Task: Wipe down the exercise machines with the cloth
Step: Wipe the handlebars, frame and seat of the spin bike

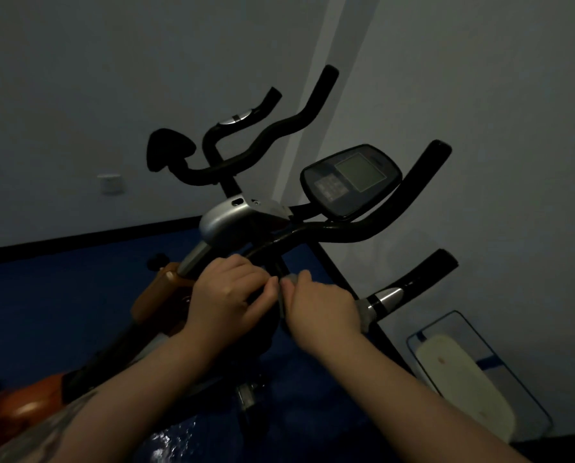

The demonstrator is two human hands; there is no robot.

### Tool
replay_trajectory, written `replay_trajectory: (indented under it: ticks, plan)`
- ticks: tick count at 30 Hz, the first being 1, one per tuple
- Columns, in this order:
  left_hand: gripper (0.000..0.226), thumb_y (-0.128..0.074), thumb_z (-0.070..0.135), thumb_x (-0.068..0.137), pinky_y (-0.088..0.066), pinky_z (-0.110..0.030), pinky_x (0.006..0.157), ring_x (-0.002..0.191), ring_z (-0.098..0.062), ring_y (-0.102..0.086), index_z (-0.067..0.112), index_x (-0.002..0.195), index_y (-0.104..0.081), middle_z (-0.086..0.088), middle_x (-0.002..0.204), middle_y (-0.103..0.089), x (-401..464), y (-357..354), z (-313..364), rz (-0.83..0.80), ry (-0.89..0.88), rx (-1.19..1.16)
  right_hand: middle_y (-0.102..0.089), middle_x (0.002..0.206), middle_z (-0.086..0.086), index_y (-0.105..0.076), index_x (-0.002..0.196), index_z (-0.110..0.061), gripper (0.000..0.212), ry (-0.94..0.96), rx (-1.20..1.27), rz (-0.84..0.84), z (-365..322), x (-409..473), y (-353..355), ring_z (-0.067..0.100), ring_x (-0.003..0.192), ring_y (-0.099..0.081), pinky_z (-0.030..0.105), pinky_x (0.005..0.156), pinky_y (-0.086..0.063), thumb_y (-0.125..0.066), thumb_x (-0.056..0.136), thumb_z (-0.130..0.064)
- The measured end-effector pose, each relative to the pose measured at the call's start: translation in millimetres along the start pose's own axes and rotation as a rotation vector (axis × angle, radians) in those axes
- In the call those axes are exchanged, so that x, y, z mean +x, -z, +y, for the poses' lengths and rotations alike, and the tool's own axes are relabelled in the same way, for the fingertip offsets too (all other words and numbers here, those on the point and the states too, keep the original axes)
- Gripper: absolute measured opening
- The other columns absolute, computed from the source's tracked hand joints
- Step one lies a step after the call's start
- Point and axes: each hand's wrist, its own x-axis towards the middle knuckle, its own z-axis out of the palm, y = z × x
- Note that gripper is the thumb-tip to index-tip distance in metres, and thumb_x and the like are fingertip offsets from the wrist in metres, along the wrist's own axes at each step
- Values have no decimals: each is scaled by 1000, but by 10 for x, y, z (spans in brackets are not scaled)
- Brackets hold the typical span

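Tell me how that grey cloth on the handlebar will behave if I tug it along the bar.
The grey cloth looks floppy, since it drapes under the right hand. It probably bunches when dragged. On the glossy handlebar it may slide easily.

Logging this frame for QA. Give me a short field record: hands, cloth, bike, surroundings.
left hand: grips the bike's handlebar near its centre
right hand: holds the cloth wrapped on the handlebar
cloth: grey, mostly hidden under the hand
console: screen dark, above the handlebar
second bike: behind, by the wall
floor: blue
lighting: dim
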Motion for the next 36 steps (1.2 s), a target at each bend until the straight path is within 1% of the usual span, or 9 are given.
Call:
replay_trajectory:
  ticks: [5, 11, 15, 20, 23, 26, 29, 32, 36]
  plan:
    - [29, -57, 26, 92, -40, -29, 65, 72, -13, -58, 16, 70, -72, 6, 76, -70, -7, 11, -1, -28, -6, 12, -64, 104, 7, -33, 130, -12, 49, 22, 34, -13, 65, -102, 22, 27, 86, -63, 32, 62, -31, -18, 103, -49]
    - [26, -57, 25, 90, -41, -33, 61, 70, -14, -58, 16, 71, -71, 5, 74, -69, 7, 27, -6, -25, -16, 24, -44, 119, 12, -36, 125, -18, 28, 121, 98, -182, 8, 255, 161, 32, 93, -56, 38, 64, -40, -41, 100, -30]
    - [28, -56, 27, 92, -41, -33, 61, 69, -14, -58, 16, 70, -70, 5, 73, -68, 10, 33, -1, -57, -15, 16, -58, 109, 11, -32, 126, -14, 36, 82, 161, -148, 77, 144, 95, 27, 83, -55, 34, 65, -36, -24, 104, -41]
    - [27, -57, 24, 90, -41, -34, 59, 67, -15, -57, 16, 68, -70, 4, 70, -67, 22, 21, -19, -32, -20, 32, -39, 122, 16, -32, 130, -15, 38, 163, 110, -234, 51, 414, 135, 36, 99, -53, 43, 70, -46, -47, 96, -19]
    - [28, -56, 25, 91, -41, -33, 60, 68, -14, -57, 17, 68, -70, 6, 72, -68, 9, 14, -14, -40, -23, 26, -35, 124, 13, -33, 128, -18, 32, 189, 95, -198, 113, 295, 74, 29, 88, -49, 38, 63, -42, -43, 99, -28]
    - [28, -56, 26, 91, -41, -34, 59, 68, -14, -57, 17, 68, -69, 6, 71, -67, 18, 23, -5, -30, -8, 24, -39, 121, 14, -32, 130, -15, 33, 241, 122, -199, 179, 335, 45, 31, 93, -51, 42, 71, -48, -39, 101, -29]
    - [29, -55, 25, 91, -42, -35, 59, 68, -15, -57, 15, 68, -70, 5, 71, -68, 17, 29, 9, -16, 5, 21, -44, 121, 18, -31, 134, -10, 39, 201, 198, -125, 143, 428, -16, 36, 99, -54, 42, 74, -48, -44, 99, -22]
    - [32, -53, 26, 92, -43, -35, 60, 68, -16, -59, 14, 68, -71, 5, 72, -70, 12, 35, 16, -25, 14, -1, -56, 114, 13, -34, 134, -13, 40, 103, 161, 6, 145, 147, -87, 32, 92, -58, 35, 66, -39, -32, 103, -38]
    - [34, -52, 28, 93, -46, -38, 61, 69, -17, -61, 14, 69, -72, 5, 73, -70, 9, 41, 7, -39, 16, -30, -61, 99, 7, -51, 130, -10, 46, 318, 47, 251, 413, -322, -28, 26, 81, -58, 35, 65, -41, -36, 98, -40]
